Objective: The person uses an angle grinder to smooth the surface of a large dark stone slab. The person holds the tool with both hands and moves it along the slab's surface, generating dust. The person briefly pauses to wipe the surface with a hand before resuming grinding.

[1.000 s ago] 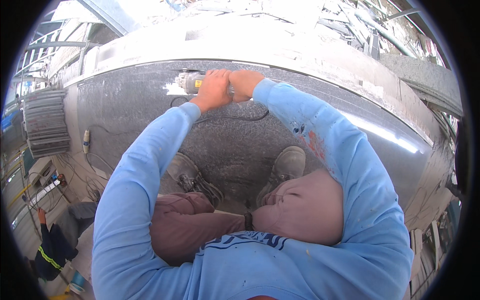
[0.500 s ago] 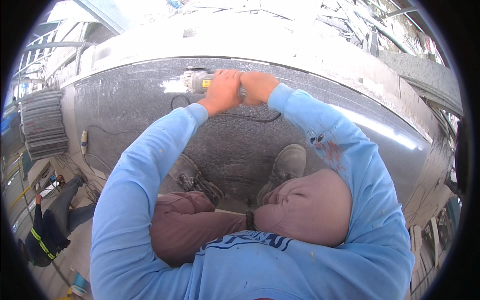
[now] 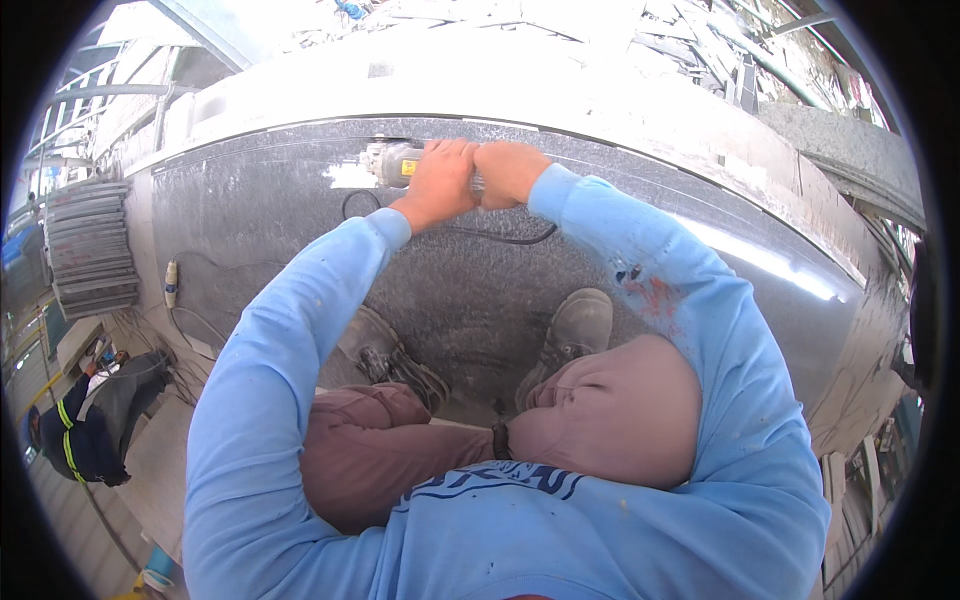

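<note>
Both of my hands are wrapped round the body of an angle grinder (image 3: 395,163) with a yellow label. My left hand (image 3: 440,187) grips it just behind the gear head, and my right hand (image 3: 508,174) closes on its rear end, against the left. The thin disc (image 3: 388,138) sits edge-on at the far side of the head, at a pale line along the far edge of a dark grey stone slab (image 3: 300,190). A black cord (image 3: 500,238) trails from the tool over the slab. My fingers hide most of the grinder's body.
My boots (image 3: 580,325) rest on the slab. A cable connector (image 3: 171,285) lies at its left end, beside a stack of grey strips (image 3: 92,245). Another person (image 3: 80,430) in a dark top with yellow stripes bends at the far left. Metal beams (image 3: 850,160) stand at the right.
My hands and the grinder have shifted very slightly left along the slab's far edge. The other person at the left has moved upward in view and is more bent.
</note>
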Tool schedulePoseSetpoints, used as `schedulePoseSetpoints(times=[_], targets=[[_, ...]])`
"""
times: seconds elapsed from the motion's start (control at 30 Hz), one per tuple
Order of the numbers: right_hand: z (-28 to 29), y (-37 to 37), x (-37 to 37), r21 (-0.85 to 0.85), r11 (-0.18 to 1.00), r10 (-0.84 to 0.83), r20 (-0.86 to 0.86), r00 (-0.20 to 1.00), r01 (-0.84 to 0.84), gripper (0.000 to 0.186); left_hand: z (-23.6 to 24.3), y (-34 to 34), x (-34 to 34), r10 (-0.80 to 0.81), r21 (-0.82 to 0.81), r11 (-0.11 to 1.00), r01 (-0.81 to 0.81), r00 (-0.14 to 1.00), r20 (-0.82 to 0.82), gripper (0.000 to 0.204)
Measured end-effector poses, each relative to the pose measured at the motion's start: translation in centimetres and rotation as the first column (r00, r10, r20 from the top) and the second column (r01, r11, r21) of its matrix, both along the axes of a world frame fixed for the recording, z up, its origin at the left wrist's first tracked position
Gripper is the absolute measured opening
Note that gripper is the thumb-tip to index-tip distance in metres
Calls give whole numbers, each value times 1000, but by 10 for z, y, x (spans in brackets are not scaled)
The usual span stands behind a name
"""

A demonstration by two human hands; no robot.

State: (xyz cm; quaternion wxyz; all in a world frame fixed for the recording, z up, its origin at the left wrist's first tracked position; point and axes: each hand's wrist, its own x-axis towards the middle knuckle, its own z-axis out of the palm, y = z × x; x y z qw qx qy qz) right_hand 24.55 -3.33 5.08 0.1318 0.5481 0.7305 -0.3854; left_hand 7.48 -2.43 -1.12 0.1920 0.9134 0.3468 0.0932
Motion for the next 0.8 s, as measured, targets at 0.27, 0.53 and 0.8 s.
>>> schedulePoseSetpoints(times=[0.27,0.53,0.8], targets=[[-7,-7,6,92,996,-5,-10,1000,6,36,0,-3,6,6,-22,1000,-7,999,-48,61],[-20,15,-14,61,998,23,-38,999,-20,30,-3,15,-14,42,-75,996,-49,995,-86,58],[2,-4,4,34,999,5,28,1000,-6,36,2,-3,6,14,-12,1000,-14,1000,-7,62]])
